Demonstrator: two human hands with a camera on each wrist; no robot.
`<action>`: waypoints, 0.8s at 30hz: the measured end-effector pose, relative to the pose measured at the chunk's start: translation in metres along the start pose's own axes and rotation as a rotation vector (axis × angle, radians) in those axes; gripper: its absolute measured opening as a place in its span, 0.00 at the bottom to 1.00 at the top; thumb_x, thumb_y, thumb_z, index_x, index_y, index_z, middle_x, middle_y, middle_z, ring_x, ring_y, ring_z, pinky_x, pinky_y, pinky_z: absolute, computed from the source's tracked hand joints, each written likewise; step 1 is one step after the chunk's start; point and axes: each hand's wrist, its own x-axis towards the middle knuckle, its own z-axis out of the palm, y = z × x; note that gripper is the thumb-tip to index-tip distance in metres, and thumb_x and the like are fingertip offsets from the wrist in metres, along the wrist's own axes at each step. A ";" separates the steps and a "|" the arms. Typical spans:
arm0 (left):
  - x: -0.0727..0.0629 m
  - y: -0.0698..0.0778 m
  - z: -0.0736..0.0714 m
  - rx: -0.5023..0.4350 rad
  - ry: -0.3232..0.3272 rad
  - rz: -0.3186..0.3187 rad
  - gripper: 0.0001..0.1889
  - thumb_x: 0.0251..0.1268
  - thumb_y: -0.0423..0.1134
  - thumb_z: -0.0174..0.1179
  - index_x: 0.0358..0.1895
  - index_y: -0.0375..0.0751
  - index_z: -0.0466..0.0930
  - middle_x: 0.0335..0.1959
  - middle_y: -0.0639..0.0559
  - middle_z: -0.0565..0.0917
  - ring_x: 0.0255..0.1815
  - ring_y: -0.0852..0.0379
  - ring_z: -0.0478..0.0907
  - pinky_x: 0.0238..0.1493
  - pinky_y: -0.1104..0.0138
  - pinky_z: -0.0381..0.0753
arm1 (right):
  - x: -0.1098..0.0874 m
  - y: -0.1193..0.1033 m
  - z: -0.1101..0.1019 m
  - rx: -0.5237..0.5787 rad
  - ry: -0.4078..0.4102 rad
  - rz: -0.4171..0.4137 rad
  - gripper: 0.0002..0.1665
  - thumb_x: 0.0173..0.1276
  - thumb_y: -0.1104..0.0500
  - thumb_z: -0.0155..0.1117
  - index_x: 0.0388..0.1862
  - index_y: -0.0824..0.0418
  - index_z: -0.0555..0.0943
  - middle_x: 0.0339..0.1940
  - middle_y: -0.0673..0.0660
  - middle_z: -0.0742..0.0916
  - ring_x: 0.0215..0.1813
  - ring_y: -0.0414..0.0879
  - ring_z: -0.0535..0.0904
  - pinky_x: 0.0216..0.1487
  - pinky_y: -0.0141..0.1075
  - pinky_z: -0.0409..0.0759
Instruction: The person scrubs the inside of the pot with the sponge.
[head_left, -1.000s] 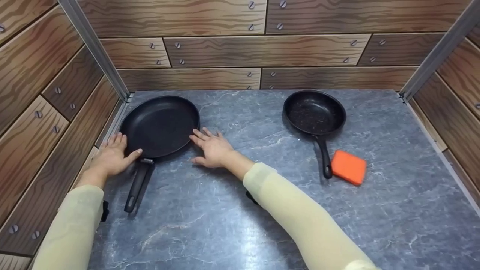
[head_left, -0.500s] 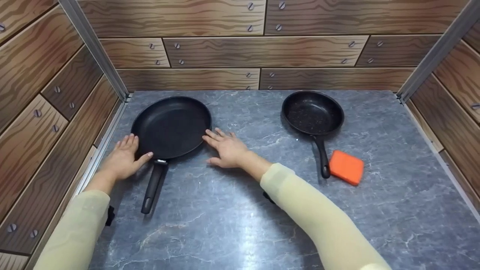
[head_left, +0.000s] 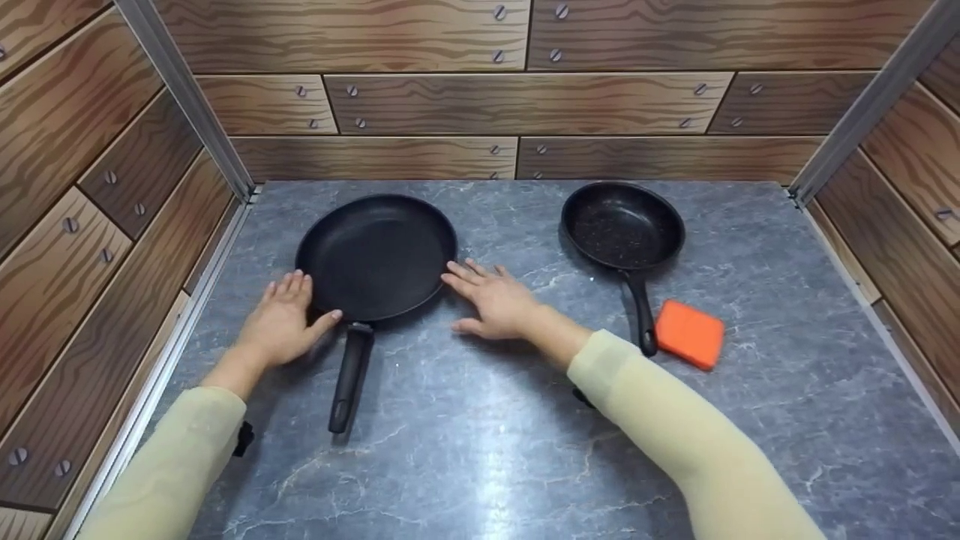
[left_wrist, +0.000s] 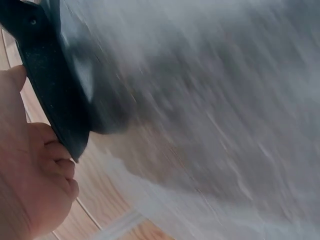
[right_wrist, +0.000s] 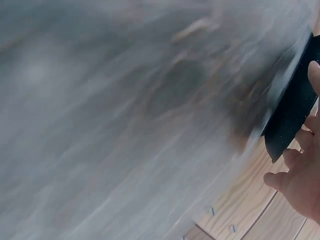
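A large black frying pan (head_left: pixel 379 259) rests on the marbled tabletop, left of centre in the head view, its handle (head_left: pixel 350 379) pointing toward me. Against its left side lie the fingers of my left hand (head_left: pixel 281 319), extended, with the thumb by the handle's base. My right hand (head_left: pixel 499 300), fingers spread and fairly straight, touches the opposite side at the rim. In the left wrist view, the pan's dark side wall (left_wrist: pixel 52 90) meets the fingertips and thumb. The right wrist view shows the pan's wall (right_wrist: pixel 292 107) beside the right fingers.
A smaller black speckled frying pan (head_left: pixel 622 225) stands at the back right, handle toward me. Beside that handle lies an orange sponge-like block (head_left: pixel 690 334). Wood-patterned walls (head_left: pixel 420 105) enclose the grey tabletop (head_left: pixel 450 450) at the back and both sides.
The large frying pan has slid to the right across the tabletop, with both hands moving along at its sides. The smaller pan and the orange block stay in place.
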 end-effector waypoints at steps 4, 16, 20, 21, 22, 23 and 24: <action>0.001 0.017 0.002 0.028 0.004 0.000 0.53 0.81 0.71 0.40 0.81 0.18 0.50 0.82 0.22 0.51 0.84 0.28 0.46 0.85 0.40 0.41 | -0.013 0.008 -0.001 -0.002 -0.001 -0.001 0.54 0.77 0.31 0.60 0.89 0.55 0.54 0.89 0.55 0.55 0.87 0.60 0.49 0.80 0.70 0.54; -0.001 0.049 0.010 0.047 0.038 -0.001 0.52 0.81 0.70 0.42 0.80 0.18 0.53 0.81 0.23 0.54 0.84 0.29 0.50 0.85 0.41 0.44 | -0.044 0.020 -0.006 0.017 -0.006 0.012 0.54 0.77 0.32 0.61 0.89 0.55 0.55 0.89 0.56 0.56 0.87 0.59 0.49 0.81 0.69 0.52; -0.002 0.059 0.014 0.050 0.057 0.007 0.51 0.81 0.69 0.44 0.80 0.18 0.54 0.81 0.23 0.55 0.84 0.29 0.51 0.85 0.41 0.46 | -0.054 0.024 -0.006 0.016 -0.001 0.006 0.53 0.77 0.32 0.62 0.88 0.56 0.56 0.89 0.56 0.56 0.87 0.60 0.50 0.81 0.69 0.52; -0.002 0.061 0.015 0.051 0.060 0.006 0.51 0.81 0.69 0.44 0.80 0.19 0.54 0.81 0.23 0.55 0.84 0.30 0.51 0.85 0.41 0.46 | -0.057 0.025 -0.006 0.017 -0.001 0.006 0.53 0.77 0.32 0.62 0.88 0.56 0.56 0.89 0.56 0.56 0.87 0.60 0.50 0.81 0.69 0.52; -0.002 0.063 0.016 0.051 0.064 0.007 0.51 0.81 0.69 0.44 0.80 0.19 0.55 0.81 0.23 0.56 0.84 0.30 0.51 0.85 0.41 0.46 | -0.060 0.026 -0.006 0.020 0.000 0.005 0.53 0.77 0.32 0.62 0.88 0.56 0.56 0.89 0.56 0.56 0.87 0.60 0.50 0.82 0.69 0.52; -0.002 0.066 0.017 0.052 0.067 0.009 0.51 0.81 0.69 0.45 0.80 0.19 0.55 0.81 0.23 0.56 0.84 0.30 0.51 0.85 0.41 0.46 | -0.063 0.027 -0.006 0.022 0.002 0.006 0.53 0.77 0.32 0.62 0.88 0.56 0.57 0.89 0.56 0.57 0.87 0.61 0.50 0.82 0.69 0.52; -0.002 0.069 0.018 0.053 0.071 0.011 0.51 0.81 0.69 0.45 0.80 0.19 0.55 0.81 0.24 0.56 0.84 0.30 0.52 0.85 0.42 0.46 | -0.065 0.027 -0.006 0.025 0.006 0.005 0.53 0.77 0.32 0.62 0.88 0.56 0.57 0.89 0.57 0.57 0.87 0.61 0.51 0.81 0.69 0.52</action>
